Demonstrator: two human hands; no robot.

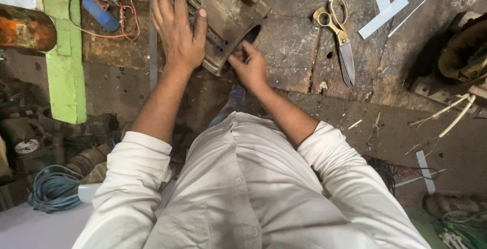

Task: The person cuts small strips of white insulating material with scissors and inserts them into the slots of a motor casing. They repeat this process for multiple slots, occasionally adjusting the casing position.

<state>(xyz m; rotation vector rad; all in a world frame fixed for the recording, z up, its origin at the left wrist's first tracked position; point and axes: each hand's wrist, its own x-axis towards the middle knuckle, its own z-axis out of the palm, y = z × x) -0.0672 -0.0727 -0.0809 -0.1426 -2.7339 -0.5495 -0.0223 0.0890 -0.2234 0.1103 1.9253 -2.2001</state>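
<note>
My left hand (177, 25) lies spread flat on the grimy metal motor housing (223, 15) at the top of the worn tabletop (294, 51). My right hand (248, 63) pinches its lower edge. Brass-handled scissors (337, 36) and pale blue paper strips (378, 5) lie to the right.

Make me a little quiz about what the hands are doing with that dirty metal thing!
1. True or false: the left hand lies flat on top of the grimy ribbed metal motor housing.
2. Which hand pinches at the housing's lower edge?
A. left
B. right
3. What tool lies right of the housing on the dark stained stone slab?

Key: 1 true. 2 B, the right hand. 3 The brass-handled steel scissors.
</note>
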